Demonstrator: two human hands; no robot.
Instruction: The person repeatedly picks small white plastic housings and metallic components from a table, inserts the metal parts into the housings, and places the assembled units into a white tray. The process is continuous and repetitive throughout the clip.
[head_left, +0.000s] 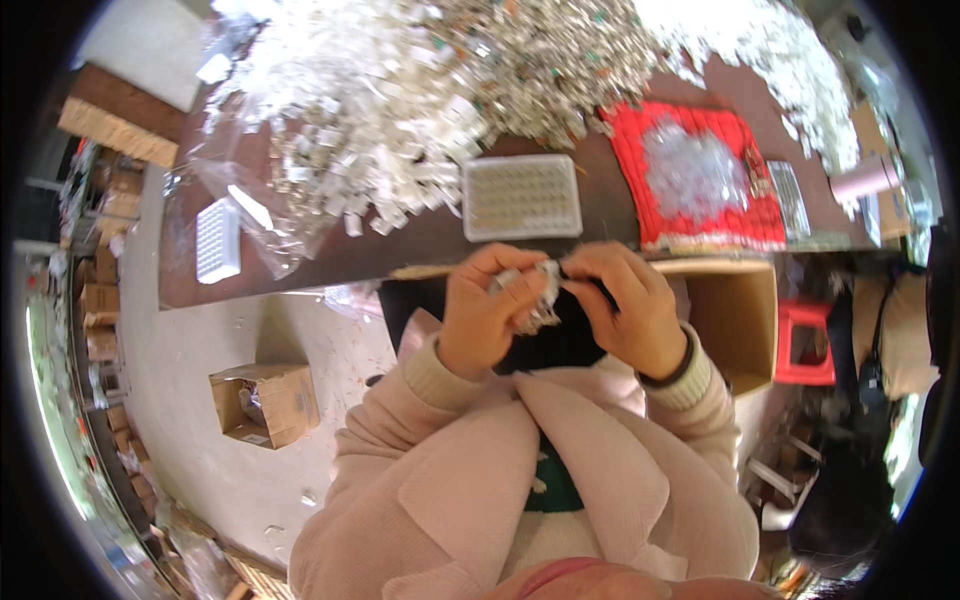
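My left hand (478,318) is closed around a clump of small shiny white and silvery pieces (543,312), held in front of my chest just off the table's near edge. Close beside it, my right hand (638,312) has thumb and forefinger pinched at the clump's upper right side. Whatever lies between those fingertips is too small to name. Just beyond my hands, a shallow white tray (521,198) with rows of small cells rests on the brown table (330,268).
Heaps of white tags (370,150) and small metallic pieces (560,70) cover the table's far side. Clear plastic pieces (695,170) lie on a red knitted cloth (630,150). Left stands a white cell tray (217,240). Below are cardboard boxes (290,405) and a red stool (805,375).
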